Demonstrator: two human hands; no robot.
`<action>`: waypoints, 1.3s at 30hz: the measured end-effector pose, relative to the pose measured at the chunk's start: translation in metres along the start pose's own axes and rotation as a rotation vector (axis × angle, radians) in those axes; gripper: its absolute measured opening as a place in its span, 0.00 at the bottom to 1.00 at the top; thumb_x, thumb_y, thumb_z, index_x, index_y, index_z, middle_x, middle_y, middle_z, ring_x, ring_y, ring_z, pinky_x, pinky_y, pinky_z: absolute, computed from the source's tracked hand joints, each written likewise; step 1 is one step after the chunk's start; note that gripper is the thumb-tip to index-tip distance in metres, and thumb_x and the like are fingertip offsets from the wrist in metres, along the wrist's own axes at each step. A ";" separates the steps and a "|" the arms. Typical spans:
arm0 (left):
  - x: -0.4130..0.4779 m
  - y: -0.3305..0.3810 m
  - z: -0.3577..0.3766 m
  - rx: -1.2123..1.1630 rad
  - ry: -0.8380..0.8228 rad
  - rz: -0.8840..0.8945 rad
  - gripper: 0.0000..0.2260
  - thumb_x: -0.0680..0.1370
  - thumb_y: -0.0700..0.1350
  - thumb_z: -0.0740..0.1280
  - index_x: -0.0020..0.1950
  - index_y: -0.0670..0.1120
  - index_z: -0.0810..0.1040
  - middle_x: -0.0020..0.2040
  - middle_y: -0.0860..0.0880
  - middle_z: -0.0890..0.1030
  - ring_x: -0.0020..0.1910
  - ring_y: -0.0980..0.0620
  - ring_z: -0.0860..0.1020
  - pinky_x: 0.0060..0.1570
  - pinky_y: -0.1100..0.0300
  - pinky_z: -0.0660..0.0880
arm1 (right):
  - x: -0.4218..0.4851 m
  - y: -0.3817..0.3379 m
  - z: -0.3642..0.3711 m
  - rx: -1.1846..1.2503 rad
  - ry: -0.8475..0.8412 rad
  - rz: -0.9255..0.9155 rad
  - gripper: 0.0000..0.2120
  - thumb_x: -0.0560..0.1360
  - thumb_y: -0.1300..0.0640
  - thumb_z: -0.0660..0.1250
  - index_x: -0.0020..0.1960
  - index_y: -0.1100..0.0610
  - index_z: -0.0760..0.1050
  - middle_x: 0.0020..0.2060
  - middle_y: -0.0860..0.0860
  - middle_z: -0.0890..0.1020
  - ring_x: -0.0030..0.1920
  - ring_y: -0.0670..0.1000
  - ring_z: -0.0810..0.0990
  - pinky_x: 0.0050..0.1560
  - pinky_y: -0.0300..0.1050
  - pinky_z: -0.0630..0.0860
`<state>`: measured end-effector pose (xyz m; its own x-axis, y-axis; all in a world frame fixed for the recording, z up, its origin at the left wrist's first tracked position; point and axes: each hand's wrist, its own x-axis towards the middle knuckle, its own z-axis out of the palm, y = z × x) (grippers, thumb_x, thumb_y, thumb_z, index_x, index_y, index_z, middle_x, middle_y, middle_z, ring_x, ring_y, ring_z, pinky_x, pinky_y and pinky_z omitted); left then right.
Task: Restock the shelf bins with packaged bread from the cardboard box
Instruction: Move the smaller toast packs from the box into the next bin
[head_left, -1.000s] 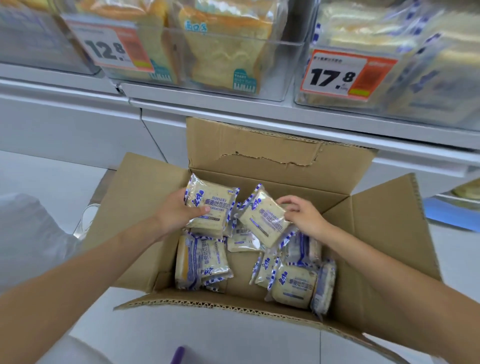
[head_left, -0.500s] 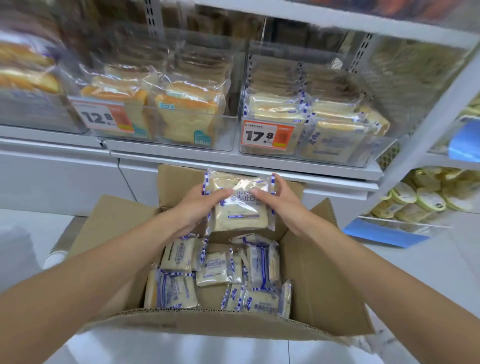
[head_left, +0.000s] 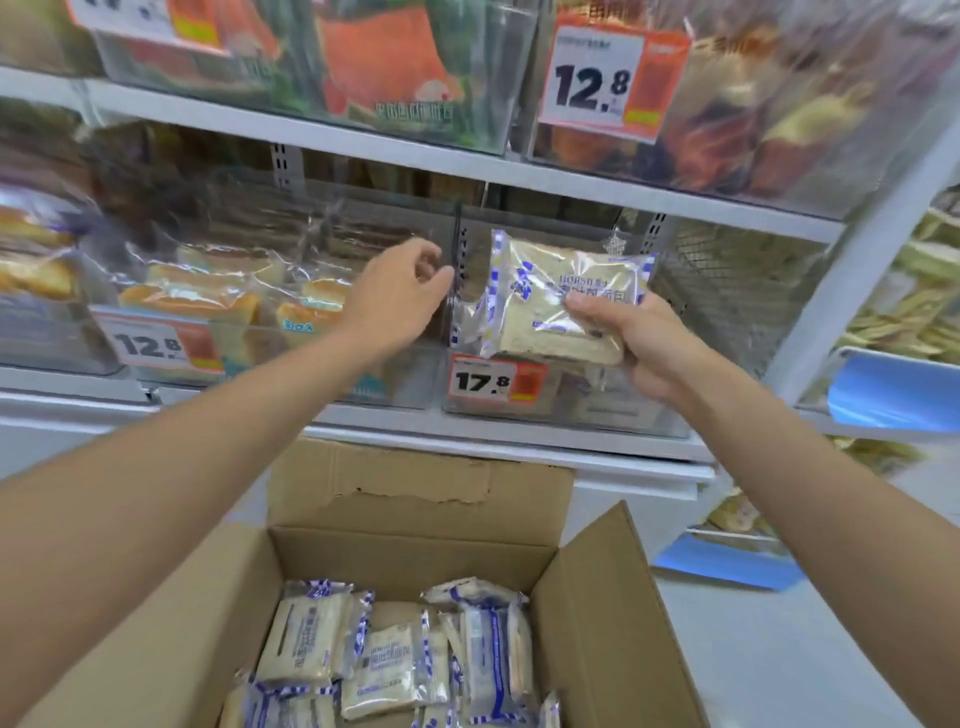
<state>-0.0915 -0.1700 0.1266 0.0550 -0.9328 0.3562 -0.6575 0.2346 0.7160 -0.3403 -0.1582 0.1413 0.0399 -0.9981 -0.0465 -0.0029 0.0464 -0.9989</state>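
My right hand (head_left: 652, 351) gripped one bread packet (head_left: 556, 296) by its lower edge, upright before the clear bin (head_left: 628, 413) tagged 17.8, my left hand (head_left: 397, 299) loosely curled beside that bin's left wall, holding nothing, open cardboard box (head_left: 415, 493) below, more packets (head_left: 387, 662) inside.

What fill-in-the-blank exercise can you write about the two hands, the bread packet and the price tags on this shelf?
1. The right hand grips one bread packet before the clear bin whose price tag reads ____.
2. The left hand hovers before the neighbouring bin, whose own tag reads ____.
3. The cardboard box below the shelf is ____, with more packets inside.

Missing words: 17.8; 12.8; open.
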 end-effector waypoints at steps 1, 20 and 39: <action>0.016 -0.007 0.001 0.087 -0.074 -0.002 0.24 0.78 0.58 0.64 0.71 0.47 0.71 0.65 0.48 0.78 0.64 0.47 0.74 0.65 0.50 0.71 | 0.014 -0.007 0.000 0.004 0.014 -0.009 0.45 0.52 0.52 0.82 0.66 0.62 0.74 0.49 0.54 0.85 0.46 0.52 0.84 0.44 0.52 0.83; 0.044 -0.043 0.022 0.231 -0.194 0.159 0.31 0.74 0.71 0.57 0.75 0.66 0.58 0.63 0.58 0.77 0.63 0.55 0.74 0.67 0.51 0.62 | 0.229 0.000 0.021 -0.324 -0.042 -0.071 0.23 0.69 0.46 0.72 0.60 0.56 0.77 0.53 0.53 0.82 0.45 0.54 0.80 0.32 0.43 0.77; 0.045 -0.045 0.026 0.229 -0.192 0.147 0.34 0.69 0.74 0.51 0.74 0.66 0.58 0.62 0.62 0.77 0.57 0.59 0.76 0.65 0.52 0.64 | 0.227 0.023 0.028 -0.805 0.244 -0.578 0.52 0.69 0.47 0.76 0.80 0.50 0.46 0.77 0.57 0.53 0.77 0.55 0.54 0.75 0.48 0.57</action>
<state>-0.0790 -0.2293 0.0952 -0.1810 -0.9331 0.3107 -0.8007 0.3232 0.5044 -0.3033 -0.3825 0.1075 0.0435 -0.8445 0.5338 -0.7224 -0.3957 -0.5671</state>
